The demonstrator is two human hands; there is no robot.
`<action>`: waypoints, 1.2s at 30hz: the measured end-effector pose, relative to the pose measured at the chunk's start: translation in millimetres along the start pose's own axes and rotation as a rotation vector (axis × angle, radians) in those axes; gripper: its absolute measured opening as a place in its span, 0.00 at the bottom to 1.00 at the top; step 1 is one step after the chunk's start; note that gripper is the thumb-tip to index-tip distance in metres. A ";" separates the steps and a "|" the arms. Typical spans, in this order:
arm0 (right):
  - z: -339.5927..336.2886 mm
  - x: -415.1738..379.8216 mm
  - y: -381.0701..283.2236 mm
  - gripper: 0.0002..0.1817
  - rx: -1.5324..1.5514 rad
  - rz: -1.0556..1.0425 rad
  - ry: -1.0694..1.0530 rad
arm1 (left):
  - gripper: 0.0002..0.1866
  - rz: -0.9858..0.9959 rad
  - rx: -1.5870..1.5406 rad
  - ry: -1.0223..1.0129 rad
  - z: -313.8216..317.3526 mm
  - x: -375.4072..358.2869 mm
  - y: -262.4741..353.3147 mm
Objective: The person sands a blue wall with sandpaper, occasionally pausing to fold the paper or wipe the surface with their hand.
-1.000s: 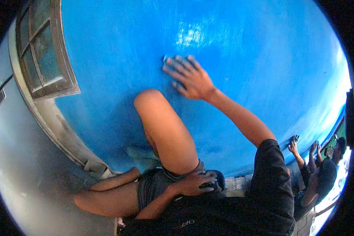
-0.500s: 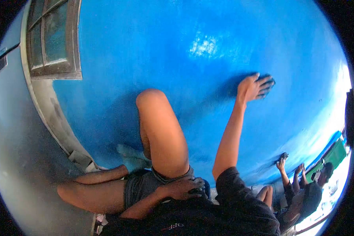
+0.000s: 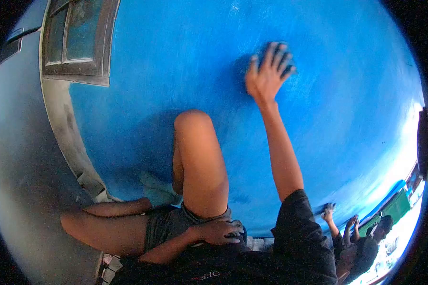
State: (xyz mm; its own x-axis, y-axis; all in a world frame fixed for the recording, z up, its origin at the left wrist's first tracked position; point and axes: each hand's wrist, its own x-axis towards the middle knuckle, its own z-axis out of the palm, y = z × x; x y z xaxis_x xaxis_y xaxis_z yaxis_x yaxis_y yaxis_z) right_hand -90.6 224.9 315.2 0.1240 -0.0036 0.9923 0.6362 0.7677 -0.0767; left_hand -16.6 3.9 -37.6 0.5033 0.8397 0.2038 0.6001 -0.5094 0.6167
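Observation:
My right hand is raised against the blue wall. Its spread fingers press a dark pad flat to the surface; the pad is mostly covered by the hand, and its exact kind is not visible. My left hand rests low at my lap beside my bent leg. Its fingers curl around something dark that I cannot make out against the dark clothing.
A wooden-framed window is set in the wall at upper left, above a pale bare strip. At lower right, another person reaches a hand with a dark item to the same wall. A green object stands behind them.
My right hand has moved up and to the left across the wall with the dark pad. My left hand has hardly moved. The view has shifted slightly.

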 end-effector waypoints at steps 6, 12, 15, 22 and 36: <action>-29.6 -62.6 -1.3 0.36 0.095 -0.739 -0.424 | 0.32 0.000 0.080 -0.027 -8.2 -1.9 4.9; -34.9 -36.1 21.0 0.33 0.090 -0.905 -0.508 | 0.33 -0.034 0.050 -0.045 -4.5 0.3 2.6; -35.1 -0.6 28.3 0.32 0.032 -0.754 -0.368 | 0.33 0.010 0.028 -0.038 2.4 4.3 -6.5; -36.1 38.8 76.7 0.32 -0.084 -0.392 -0.102 | 0.32 -0.045 0.081 -0.059 -0.5 3.2 1.6; -42.7 46.4 322.3 0.38 -0.107 0.289 0.246 | 0.28 0.120 0.034 0.112 18.1 10.0 -18.2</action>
State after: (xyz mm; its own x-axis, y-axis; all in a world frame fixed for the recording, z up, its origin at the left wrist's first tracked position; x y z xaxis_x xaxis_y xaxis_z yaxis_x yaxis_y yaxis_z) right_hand 152.8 444.8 332.3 0.4803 0.0397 0.8762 0.6227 0.6881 -0.3725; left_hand -11.3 18.2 -60.6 0.5017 0.7869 0.3593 0.5610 -0.6121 0.5574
